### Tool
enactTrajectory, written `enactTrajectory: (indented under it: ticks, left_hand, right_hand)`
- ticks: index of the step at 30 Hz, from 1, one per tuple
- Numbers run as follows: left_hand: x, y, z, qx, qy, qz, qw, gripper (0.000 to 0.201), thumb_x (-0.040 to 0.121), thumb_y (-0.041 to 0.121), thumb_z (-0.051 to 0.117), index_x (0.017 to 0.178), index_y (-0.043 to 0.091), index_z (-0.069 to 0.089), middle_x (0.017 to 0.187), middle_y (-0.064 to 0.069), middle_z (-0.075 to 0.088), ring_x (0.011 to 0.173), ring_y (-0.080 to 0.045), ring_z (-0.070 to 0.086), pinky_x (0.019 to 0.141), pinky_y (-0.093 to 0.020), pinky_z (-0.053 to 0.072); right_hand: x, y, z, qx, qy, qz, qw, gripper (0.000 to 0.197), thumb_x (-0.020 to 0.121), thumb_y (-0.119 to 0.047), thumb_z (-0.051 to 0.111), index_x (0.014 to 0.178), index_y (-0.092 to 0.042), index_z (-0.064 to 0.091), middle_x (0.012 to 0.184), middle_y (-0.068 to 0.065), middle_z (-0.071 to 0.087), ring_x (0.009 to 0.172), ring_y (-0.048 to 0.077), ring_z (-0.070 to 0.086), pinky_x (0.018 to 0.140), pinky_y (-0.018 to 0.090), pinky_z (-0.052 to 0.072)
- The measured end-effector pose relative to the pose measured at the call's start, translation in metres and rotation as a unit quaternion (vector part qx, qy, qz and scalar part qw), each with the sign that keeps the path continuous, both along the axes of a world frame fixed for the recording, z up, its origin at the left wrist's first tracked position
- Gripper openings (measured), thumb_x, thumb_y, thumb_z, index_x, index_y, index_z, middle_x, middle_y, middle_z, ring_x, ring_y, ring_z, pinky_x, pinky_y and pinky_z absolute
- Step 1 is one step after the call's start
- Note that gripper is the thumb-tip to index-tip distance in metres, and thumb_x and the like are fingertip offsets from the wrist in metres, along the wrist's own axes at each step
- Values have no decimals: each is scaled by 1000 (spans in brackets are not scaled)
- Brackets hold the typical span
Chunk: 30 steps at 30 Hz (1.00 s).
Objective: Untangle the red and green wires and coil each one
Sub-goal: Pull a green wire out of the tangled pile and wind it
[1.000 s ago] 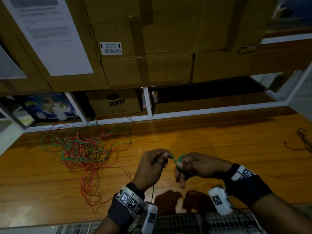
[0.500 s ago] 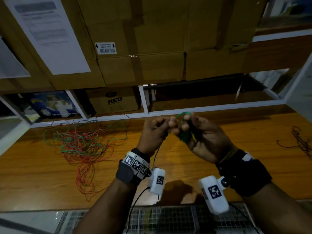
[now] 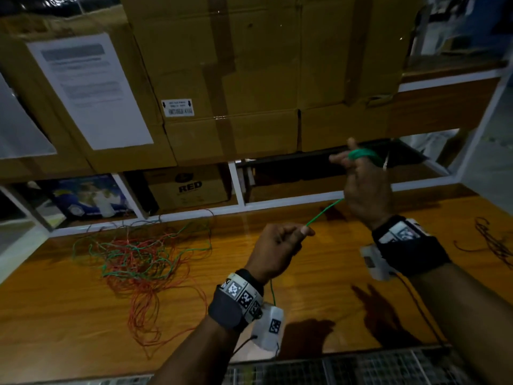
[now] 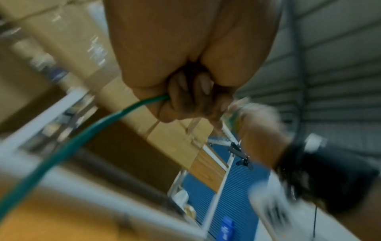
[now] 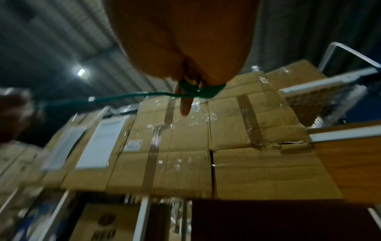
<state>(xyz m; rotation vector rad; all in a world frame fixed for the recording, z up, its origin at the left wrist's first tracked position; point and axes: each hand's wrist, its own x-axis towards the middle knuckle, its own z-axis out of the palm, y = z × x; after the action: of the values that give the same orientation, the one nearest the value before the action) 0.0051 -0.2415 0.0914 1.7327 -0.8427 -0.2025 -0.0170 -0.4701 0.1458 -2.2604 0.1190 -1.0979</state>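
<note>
- Stacked cardboard boxes fill the upper half of the head view, on a white-framed shelf. Below it, an orange wooden worktop spans the lower half.
- At centre left of that view, on the worktop, lies the tangle of red and green wires, well apart from both your hands. Most of the untangling looks yet to be done.
- Your right hand is raised at upper right of the head view, in front of the shelf. Several turns of the green wire are already wound round its fingers, which are partly extended and carry this small coil.
- Your left hand sits lower, at centre, fingers curled, pinching the same green wire.
- What the next wrap turns on: the taut green wire runs diagonally, from your left hand up and rightward to your right hand. Your left hand is the one nearer the tangle, so it feeds slack while your right hand collects it.
- Below your left hand, the green wire drops past the wrist; its path back to the tangle cannot be followed.
- Only the left wrist view shows the wire entering the closed fist from the lower left of the frame.
- Only the right wrist view shows the turns bunched at the base of one straight finger, though it is blurred.
</note>
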Motion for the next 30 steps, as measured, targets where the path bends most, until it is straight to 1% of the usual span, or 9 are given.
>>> enactTrajectory:
  ticks: [2, 5, 7, 10, 15, 20, 23, 26, 30]
  left_hand:
    - [12, 7, 11, 31, -62, 29, 997, 30, 106, 32, 55, 93, 13, 75, 51, 15, 51, 48, -1, 43, 53, -25, 35]
    - [33, 19, 24, 54, -129, 61, 988, 34, 106, 33, 55, 83, 12, 69, 54, 7, 48, 47, -9, 41, 50, -33, 34]
    - [44, 25, 32, 64, -156, 68, 983, 28, 105, 33, 56, 88, 18, 72, 56, 8, 50, 48, -9, 43, 49, -33, 34]
    - [57, 31, 45, 49, -172, 72, 981, 22, 104, 33, 58, 94, 23, 74, 57, 11, 53, 49, -6, 46, 48, -29, 37]
    - [70, 37, 61, 2, -169, 26, 985, 21, 103, 26, 61, 98, 13, 75, 63, 9, 57, 55, -5, 51, 53, -24, 42]
    - [72, 31, 67, -75, -88, -29, 993, 20, 102, 18, 63, 100, 2, 75, 65, -1, 58, 56, -10, 49, 54, -23, 40]
    - [70, 28, 61, -107, -30, -21, 994, 22, 103, 14, 60, 100, -3, 73, 71, -14, 62, 60, -17, 56, 55, -28, 45]
    - [55, 25, 44, -116, 43, -46, 991, 18, 104, 3, 52, 99, -3, 69, 78, -11, 67, 64, -15, 61, 55, -25, 47]
    - [27, 21, 14, -105, 109, -73, 986, 27, 104, 30, 55, 91, 19, 76, 59, -1, 52, 46, -10, 38, 46, -24, 31]
  right_hand:
    - [3, -7, -25, -133, 100, 9, 986, 34, 99, 0, 41, 120, -7, 67, 138, 17, 61, 133, 30, 56, 96, 38, 52]
    - [-6, -2, -45, -162, 180, 98, 965, 27, 106, -15, 41, 109, -10, 67, 121, 16, 68, 124, 30, 61, 103, 40, 48]
    - [-13, 6, -50, -126, 240, 160, 949, 38, 109, -37, 36, 104, -19, 68, 113, 5, 70, 110, 20, 66, 96, 38, 52]
    - [-27, 27, -47, 7, 263, 293, 919, 44, 109, -39, 33, 104, -24, 74, 108, -9, 73, 111, 5, 65, 93, 29, 49]
    - [-46, 68, -23, 179, 326, 409, 833, 42, 103, -43, 45, 116, -9, 66, 112, 6, 76, 119, 20, 66, 107, 45, 45]
    - [-56, 98, -7, 319, 241, 545, 737, 30, 103, -30, 55, 117, -8, 69, 118, 23, 70, 122, 43, 62, 109, 49, 47]
    - [-54, 114, 10, 407, 154, 568, 699, 33, 96, -36, 66, 113, -8, 72, 114, 21, 72, 116, 37, 66, 101, 40, 54]
    - [-48, 126, 28, 491, 46, 530, 689, 29, 96, -30, 58, 105, -8, 74, 113, 18, 74, 109, 28, 71, 90, 31, 58]
    - [-28, 119, 43, 542, -53, 427, 722, 30, 99, -26, 42, 112, -5, 60, 120, 14, 73, 118, 24, 68, 90, 27, 57]
